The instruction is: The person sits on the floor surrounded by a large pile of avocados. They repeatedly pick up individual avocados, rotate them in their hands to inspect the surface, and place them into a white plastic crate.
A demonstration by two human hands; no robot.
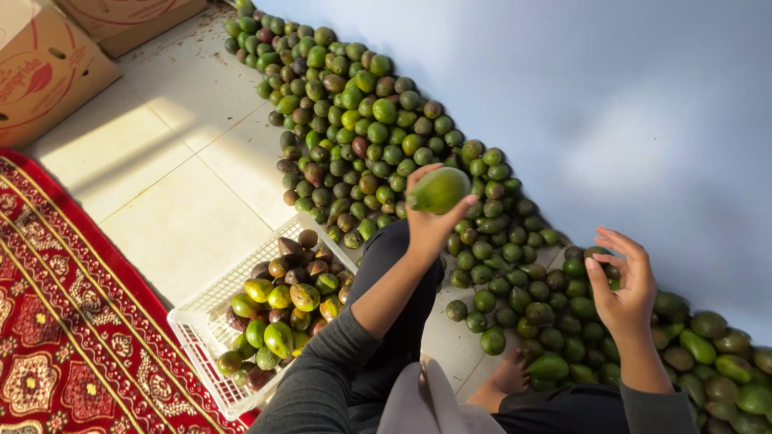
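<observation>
far left of both hands: red patterned rug (pixel 56 321) on the floor, cardboard boxes (pixel 40 72) above it in frame, well apart from the hands. pale tiled floor (pixel 177 201) between rug and fruit.

just left of and below the left hand: white plastic crate (pixel 205 321), mesh walls, partly filled with avocados (pixel 281 301), mixed green, yellowish and dark brown. the left forearm in a grey sleeve passes just beside the crate's right corner.

left hand (pixel 426 217): raised, closed around one green avocado (pixel 438 190). fingers wrap it from below and behind, thumb on the near side. fruit's long axis runs roughly left-right in frame, tilted slightly up to the right; the end toward the right hand looks the narrower one, but i can't tell stem end for sure. it sits above the pile, not touching other fruit.

behind and around the left hand: long avocado pile (pixel 362 128) on the floor along a light blue wall (pixel 603 120), running from well above the left hand down past the right hand.

right hand (pixel 623 285): open, empty, fingers loosely curled and spread, palm facing the left hand. hovers over the pile, touching nothing. nearest things are loose green avocados directly beneath and just left of it.

below the right hand: bare foot (pixel 511 374) on the tiles, dark trousers, a few stray avocados just beside it.
</observation>
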